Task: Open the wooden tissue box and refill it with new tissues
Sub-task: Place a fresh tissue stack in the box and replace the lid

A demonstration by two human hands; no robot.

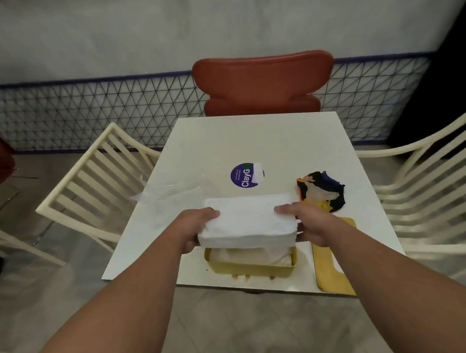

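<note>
While the tissue stack [246, 223] is gripped at its ends by the left hand [199, 225] and right hand [306, 225] above the open tissue box [250, 266] at six o'clock, refilling is judged underway — a level lowering is called for.

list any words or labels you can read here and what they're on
"ClayG": white letters on the round purple sticker on the white table, running sideways; a white scrap covers its right part.
Small line of print beside "ClayG" on the same sticker: too small to read.
Crumpled wrapper, black, yellow and orange: no readable text.
Tissue stack and yellow box: no text visible.
</note>
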